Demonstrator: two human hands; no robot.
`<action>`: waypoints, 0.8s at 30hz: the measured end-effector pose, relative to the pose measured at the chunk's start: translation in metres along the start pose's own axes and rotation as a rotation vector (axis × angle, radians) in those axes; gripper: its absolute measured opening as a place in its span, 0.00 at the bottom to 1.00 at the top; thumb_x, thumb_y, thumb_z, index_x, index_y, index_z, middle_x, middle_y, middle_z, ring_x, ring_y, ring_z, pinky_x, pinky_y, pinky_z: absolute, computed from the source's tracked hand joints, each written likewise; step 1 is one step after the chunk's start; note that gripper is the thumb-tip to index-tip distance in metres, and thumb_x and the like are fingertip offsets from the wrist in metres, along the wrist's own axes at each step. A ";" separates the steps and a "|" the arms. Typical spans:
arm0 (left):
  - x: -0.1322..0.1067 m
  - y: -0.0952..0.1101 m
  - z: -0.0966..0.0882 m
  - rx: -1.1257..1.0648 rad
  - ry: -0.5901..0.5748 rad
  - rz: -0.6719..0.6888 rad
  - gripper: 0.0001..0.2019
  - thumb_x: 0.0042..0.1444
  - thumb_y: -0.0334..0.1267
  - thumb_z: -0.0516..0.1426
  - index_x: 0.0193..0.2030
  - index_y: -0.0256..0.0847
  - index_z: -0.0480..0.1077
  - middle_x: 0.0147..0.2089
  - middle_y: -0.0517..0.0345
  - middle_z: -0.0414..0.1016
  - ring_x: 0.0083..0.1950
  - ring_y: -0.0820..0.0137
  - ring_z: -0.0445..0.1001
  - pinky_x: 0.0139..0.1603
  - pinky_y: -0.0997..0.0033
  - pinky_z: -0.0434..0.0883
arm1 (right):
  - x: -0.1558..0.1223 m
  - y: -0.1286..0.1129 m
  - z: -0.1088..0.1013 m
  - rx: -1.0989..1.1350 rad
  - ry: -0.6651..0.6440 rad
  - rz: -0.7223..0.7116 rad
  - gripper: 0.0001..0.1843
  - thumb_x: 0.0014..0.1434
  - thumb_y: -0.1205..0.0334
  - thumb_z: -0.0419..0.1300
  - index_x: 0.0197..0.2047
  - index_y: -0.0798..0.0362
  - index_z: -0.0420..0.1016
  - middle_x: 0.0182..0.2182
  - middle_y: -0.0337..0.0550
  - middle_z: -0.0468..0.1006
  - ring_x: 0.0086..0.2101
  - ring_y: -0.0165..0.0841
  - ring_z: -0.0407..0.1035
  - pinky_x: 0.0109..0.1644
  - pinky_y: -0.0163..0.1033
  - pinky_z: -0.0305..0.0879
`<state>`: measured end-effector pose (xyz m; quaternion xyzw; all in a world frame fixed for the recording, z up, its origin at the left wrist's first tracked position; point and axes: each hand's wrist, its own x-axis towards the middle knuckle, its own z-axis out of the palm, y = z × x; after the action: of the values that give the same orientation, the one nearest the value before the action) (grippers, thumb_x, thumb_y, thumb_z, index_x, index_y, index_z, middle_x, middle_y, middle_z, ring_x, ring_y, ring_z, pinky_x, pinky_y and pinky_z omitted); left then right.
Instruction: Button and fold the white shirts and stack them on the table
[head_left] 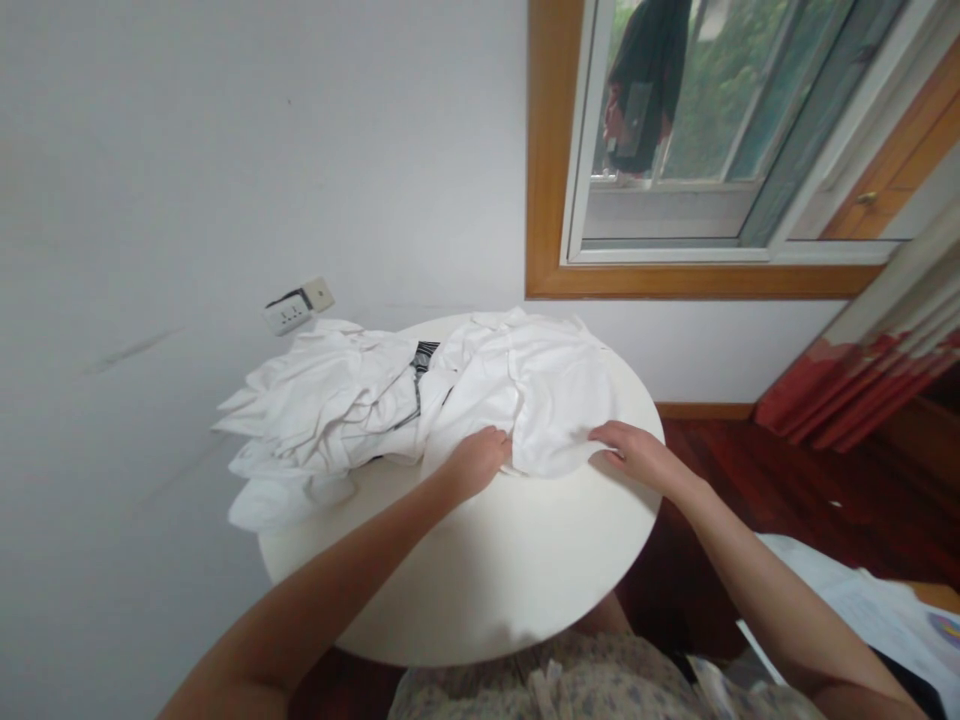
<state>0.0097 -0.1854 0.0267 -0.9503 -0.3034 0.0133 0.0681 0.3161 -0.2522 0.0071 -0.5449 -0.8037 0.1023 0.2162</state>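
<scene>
A white shirt [555, 390] lies spread and wrinkled over the right half of a round white table [487, 570]. At its near edge, my left hand [480, 462] is closed on the cloth, fingers curled and partly hidden. Farther right, my right hand [634, 452] pinches the shirt's lower right corner between thumb and fingers, just above the tabletop. Left of the shirt is a crumpled heap of white clothes [322, 400], which hangs past the table's left edge. A black patterned piece of cloth [425, 356] shows between the heap and the shirt.
A white wall with a power socket [287, 314] stands close behind the table. A wood-framed window [555, 150] is at upper right, beside a red and cream curtain [862, 370]. Papers or a white sheet [840, 600] lie at lower right, above dark wooden flooring [720, 480].
</scene>
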 end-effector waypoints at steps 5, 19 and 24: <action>-0.025 0.017 -0.036 -0.126 0.079 -0.032 0.14 0.55 0.33 0.52 0.48 0.41 0.72 0.44 0.50 0.75 0.46 0.61 0.72 0.44 0.64 0.70 | -0.009 0.004 -0.032 0.019 -0.022 -0.055 0.22 0.54 0.69 0.53 0.49 0.46 0.78 0.49 0.44 0.78 0.53 0.42 0.69 0.63 0.56 0.53; 0.041 -0.034 0.010 -0.430 0.283 -0.167 0.19 0.62 0.37 0.46 0.52 0.36 0.73 0.53 0.45 0.76 0.56 0.61 0.71 0.61 0.58 0.64 | 0.047 -0.009 -0.009 -0.001 -0.088 0.115 0.22 0.63 0.56 0.52 0.58 0.50 0.72 0.57 0.50 0.72 0.57 0.47 0.63 0.62 0.56 0.56; 0.048 -0.033 0.057 -0.247 0.272 -0.297 0.23 0.64 0.46 0.48 0.62 0.42 0.64 0.68 0.46 0.60 0.69 0.56 0.57 0.67 0.46 0.53 | 0.083 -0.031 0.055 -0.180 -0.125 0.264 0.32 0.67 0.42 0.42 0.69 0.43 0.53 0.70 0.46 0.47 0.67 0.51 0.39 0.63 0.72 0.38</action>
<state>0.0260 -0.1243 -0.0242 -0.8894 -0.4274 -0.1621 -0.0073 0.2392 -0.1835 -0.0093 -0.6554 -0.7429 0.0911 0.1011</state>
